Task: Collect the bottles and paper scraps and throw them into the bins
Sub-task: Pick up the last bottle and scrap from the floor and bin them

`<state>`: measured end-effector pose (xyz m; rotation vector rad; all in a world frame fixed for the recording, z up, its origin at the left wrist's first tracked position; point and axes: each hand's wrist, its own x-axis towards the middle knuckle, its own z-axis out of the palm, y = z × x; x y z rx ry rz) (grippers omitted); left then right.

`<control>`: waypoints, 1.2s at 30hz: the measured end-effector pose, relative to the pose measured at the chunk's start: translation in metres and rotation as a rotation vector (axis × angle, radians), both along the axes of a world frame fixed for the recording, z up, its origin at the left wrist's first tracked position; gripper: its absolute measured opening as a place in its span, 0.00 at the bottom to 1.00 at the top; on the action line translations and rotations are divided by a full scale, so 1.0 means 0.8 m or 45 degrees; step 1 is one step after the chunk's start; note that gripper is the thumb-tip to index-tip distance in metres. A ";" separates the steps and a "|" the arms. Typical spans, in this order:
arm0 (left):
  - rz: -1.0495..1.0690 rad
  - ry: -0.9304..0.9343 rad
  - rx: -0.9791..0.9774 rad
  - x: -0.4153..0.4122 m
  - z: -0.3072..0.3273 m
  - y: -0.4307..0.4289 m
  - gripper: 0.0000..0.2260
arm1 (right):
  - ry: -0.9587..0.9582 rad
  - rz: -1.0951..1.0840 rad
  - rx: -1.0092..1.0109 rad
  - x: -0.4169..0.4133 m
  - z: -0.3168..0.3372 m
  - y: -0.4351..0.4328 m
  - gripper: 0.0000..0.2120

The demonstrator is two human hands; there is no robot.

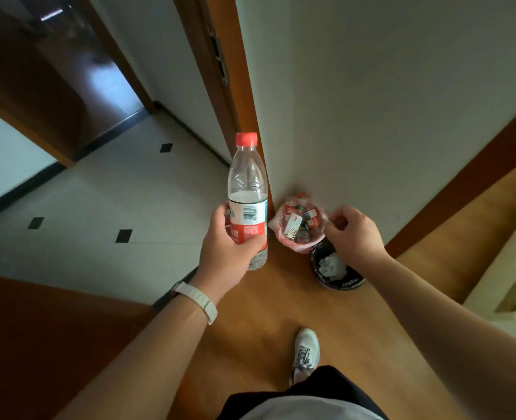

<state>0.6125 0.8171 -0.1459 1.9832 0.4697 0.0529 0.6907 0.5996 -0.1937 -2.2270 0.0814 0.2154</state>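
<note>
My left hand [229, 247] grips a clear plastic bottle [247, 189] with a red cap and a red-and-white label, held upright above the floor. To its right, against the wall, stands a bin with a pink liner [281, 234], full of bottles and packets. Just in front of it is a bin with a black liner [315, 268] holding white paper scraps [331, 265]. My right hand [352, 231] hovers over the two bins with its fingers loosely curled; nothing shows in it.
The bins sit in a wall corner beside a wooden door frame [238, 95]. Wooden floor [265, 313] lies under me and white tile [114, 192] to the left. My shoe [305, 350] is on the wood. A pale furniture edge [511, 268] is at the right.
</note>
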 end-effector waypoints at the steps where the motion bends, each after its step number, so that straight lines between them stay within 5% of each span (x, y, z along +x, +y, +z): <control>1: -0.011 0.003 -0.008 0.011 -0.001 -0.002 0.31 | -0.004 -0.015 0.000 0.011 -0.001 -0.002 0.02; 17: -0.311 0.158 0.049 0.172 -0.070 -0.019 0.29 | 0.178 -0.417 -0.073 0.052 -0.061 -0.055 0.01; 36: -0.530 0.507 0.046 0.405 -0.364 0.020 0.31 | 0.504 -0.744 -0.247 0.165 -0.277 0.013 0.04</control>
